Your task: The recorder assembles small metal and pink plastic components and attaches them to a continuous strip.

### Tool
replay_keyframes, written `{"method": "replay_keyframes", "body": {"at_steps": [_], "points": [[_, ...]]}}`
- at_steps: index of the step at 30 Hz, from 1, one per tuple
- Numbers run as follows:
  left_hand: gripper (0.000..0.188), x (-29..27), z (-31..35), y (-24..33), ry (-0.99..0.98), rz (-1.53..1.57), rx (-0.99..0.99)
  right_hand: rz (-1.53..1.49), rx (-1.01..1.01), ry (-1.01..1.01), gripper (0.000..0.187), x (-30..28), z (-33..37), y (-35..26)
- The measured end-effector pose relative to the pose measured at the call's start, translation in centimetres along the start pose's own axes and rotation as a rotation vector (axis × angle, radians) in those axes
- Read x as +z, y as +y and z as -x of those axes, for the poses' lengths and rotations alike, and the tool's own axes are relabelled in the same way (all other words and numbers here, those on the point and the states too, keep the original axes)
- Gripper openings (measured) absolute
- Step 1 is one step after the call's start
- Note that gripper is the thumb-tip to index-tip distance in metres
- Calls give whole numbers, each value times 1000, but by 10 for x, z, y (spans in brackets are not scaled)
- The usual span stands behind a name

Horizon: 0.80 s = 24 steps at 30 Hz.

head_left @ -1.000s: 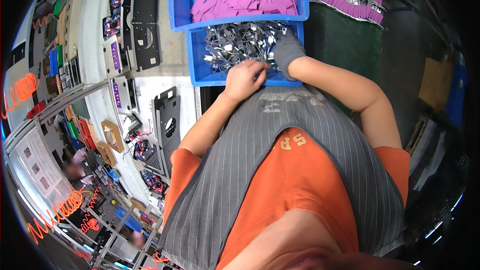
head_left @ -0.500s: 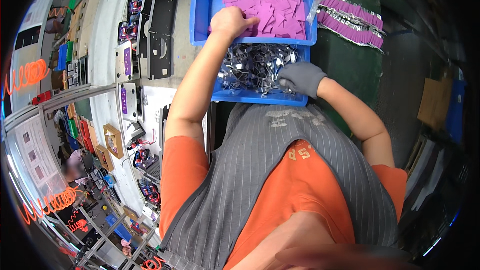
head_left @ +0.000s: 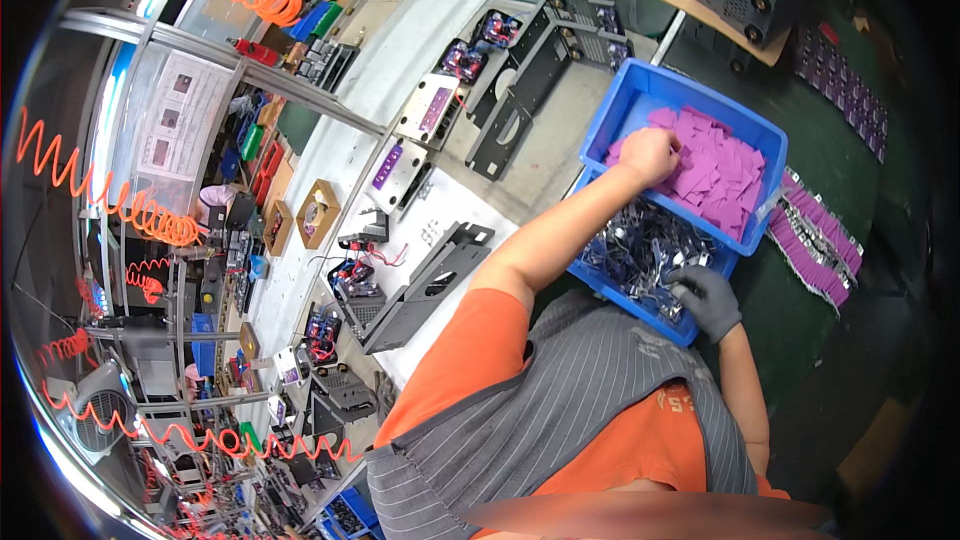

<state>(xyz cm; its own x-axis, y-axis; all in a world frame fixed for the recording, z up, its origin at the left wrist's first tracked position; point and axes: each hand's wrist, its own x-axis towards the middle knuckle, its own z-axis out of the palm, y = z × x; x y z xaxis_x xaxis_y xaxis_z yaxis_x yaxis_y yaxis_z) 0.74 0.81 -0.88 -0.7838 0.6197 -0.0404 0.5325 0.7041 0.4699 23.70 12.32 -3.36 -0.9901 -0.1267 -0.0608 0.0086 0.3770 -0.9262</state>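
Left side: black metal housing [head_left: 405, 310] on the desk [head_left: 555, 155], well apart from both hands. Next, bare left hand [head_left: 650, 156], arm reaching up and right past the left corner of the lower blue bin [head_left: 648, 312]. Hand is over the left part of the purple pieces [head_left: 715, 175], inside the upper blue bin [head_left: 716, 106]. Fingers bent down at the pile; can't tell whether they grasp a piece, tips hidden. Key relation: most of the pile lies right and down-right of those fingers. Pieces are flat and lie at mixed angles, so no shared long axis; both bins run long from upper left to lower right. Left hand is clearly the nearer one to the purple. Lower bin sits against the body side of the upper one, holding tangled dark-and-silver parts [head_left: 635, 250]. Grey-gloved right hand [head_left: 708, 300] is at its right end, fingers curled toward the parts, which lie left of them; can't tell if anything is clasped. Far right: two rows of purple-tabbed strips [head_left: 798, 249], just beside the upper bin, apart from both hands.
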Motion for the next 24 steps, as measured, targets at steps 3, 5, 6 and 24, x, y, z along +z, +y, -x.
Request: {"method": "replay_keyframes", "body": {"at_steps": [3,5,6,24], "points": [[30,1,-10,9,64,77,53,68,-29,84,18,-5,3,-7],[26,-7,-10,15,39,172,86,28,-29,100,19,-6,7,-3],[24,-17,-6,12,-10,241,36,-30,-39,75,20,-4,3,-2],[11,-9,118,38,-241,1112,17,-668,-150,331,23,-41,60,-56]]}}
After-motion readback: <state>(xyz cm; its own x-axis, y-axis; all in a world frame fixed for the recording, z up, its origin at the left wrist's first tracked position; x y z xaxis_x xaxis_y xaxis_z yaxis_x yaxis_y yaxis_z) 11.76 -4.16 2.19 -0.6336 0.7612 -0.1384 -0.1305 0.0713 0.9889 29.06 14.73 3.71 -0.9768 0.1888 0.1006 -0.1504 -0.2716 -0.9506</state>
